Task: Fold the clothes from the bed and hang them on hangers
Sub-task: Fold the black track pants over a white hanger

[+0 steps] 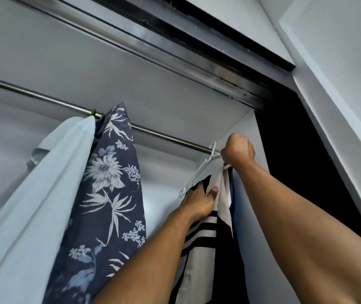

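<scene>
both forearms reach up from the bottom edge into the wardrobe. right hand (237, 151) is closed in a tight fist round the top of a white hanger (205, 160), just under its hook, with a corner of white cloth caught at the bottom of the fist. left hand (198, 201), lower down, has its fingers curled into the black-and-white striped garment (203, 233) that hangs from that hanger, thumb pressed flat on the white fabric. the hook sits right at the steel rail (164, 136), near its right end; i cannot tell whether it bears on the rail. well apart to the left along the rail hang a navy floral shirt (113, 183) and, touching it, a pale blue shirt (43, 183) with a green hook (93, 112) showing above it.
</scene>
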`<action>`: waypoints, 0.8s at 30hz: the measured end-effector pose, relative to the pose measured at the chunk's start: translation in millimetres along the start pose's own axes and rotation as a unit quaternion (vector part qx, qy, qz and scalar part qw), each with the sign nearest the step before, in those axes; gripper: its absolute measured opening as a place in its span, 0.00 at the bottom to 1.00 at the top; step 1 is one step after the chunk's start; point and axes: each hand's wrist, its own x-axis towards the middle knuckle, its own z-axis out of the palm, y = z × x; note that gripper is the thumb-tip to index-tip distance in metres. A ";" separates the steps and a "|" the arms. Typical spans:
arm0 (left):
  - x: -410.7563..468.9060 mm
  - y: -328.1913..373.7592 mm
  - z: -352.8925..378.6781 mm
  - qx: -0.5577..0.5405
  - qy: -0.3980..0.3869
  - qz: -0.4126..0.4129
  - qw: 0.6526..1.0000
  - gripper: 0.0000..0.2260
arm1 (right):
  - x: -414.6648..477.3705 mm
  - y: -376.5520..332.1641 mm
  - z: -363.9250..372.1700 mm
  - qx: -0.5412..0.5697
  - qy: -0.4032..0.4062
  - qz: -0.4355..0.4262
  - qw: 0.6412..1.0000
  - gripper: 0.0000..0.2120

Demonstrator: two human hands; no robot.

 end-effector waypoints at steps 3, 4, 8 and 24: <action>4.3 -4.1 6.4 -0.005 0.001 0.016 1.000 0.28 | 5.3 6.7 7.9 -0.027 0.009 -0.011 1.000 0.06; 5.6 -6.9 9.6 -0.007 0.003 0.020 1.000 0.27 | 5.2 8.7 10.0 -0.037 0.010 -0.019 0.999 0.08; 10.3 -20.6 19.1 -0.012 0.002 0.020 1.000 0.27 | 3.1 10.4 13.8 -0.054 0.016 -0.040 0.998 0.10; 15.6 -28.7 30.7 -0.024 -0.025 -0.013 0.999 0.32 | 6.7 -5.7 12.5 -0.061 0.019 -0.041 0.997 0.12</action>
